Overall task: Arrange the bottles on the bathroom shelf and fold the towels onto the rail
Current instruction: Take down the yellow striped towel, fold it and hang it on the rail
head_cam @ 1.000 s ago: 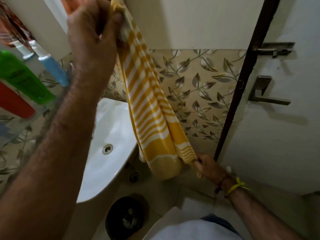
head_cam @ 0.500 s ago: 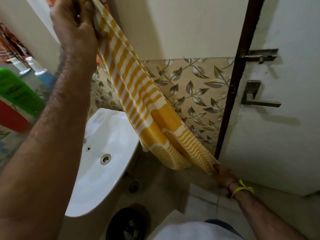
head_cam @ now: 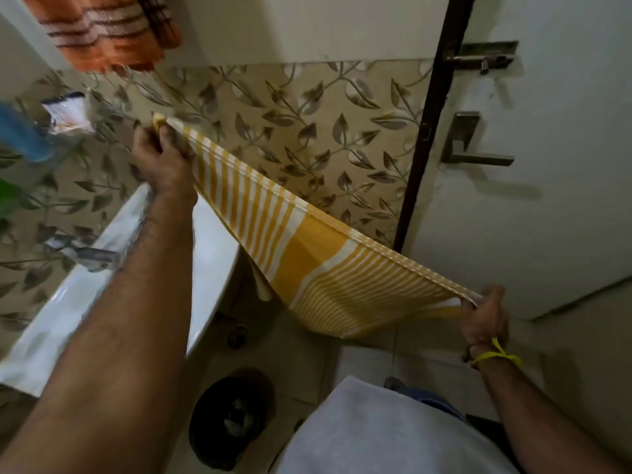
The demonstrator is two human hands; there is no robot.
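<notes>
- Leaf-patterned tiles (head_cam: 307, 131) were seen behind.
- Yellow striped towel (head_cam: 307, 258) was stretched taut between both hands.
- Left hand (head_cam: 160, 159) was raised, fingers clenched on one end.
- Right hand (head_cam: 485, 313) was held lower, fingers pinching the other end.

Two towels, one yellow-striped towel (head_cam: 307, 254) and one orange striped towel (head_cam: 106, 29), two hands, left hand (head_cam: 160, 162) and right hand (head_cam: 485, 319), one white sink (head_cam: 113, 285), one blue bottle (head_cam: 20, 135), possibly one green bottle (head_cam: 7, 196) cut off at the edge, one door handle (head_cam: 472, 145), one door bolt (head_cam: 485, 58)

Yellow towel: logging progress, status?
Left hand and right hand each grip an end. Yellow towel stretched between, over sink. Nothing blocking.
</notes>
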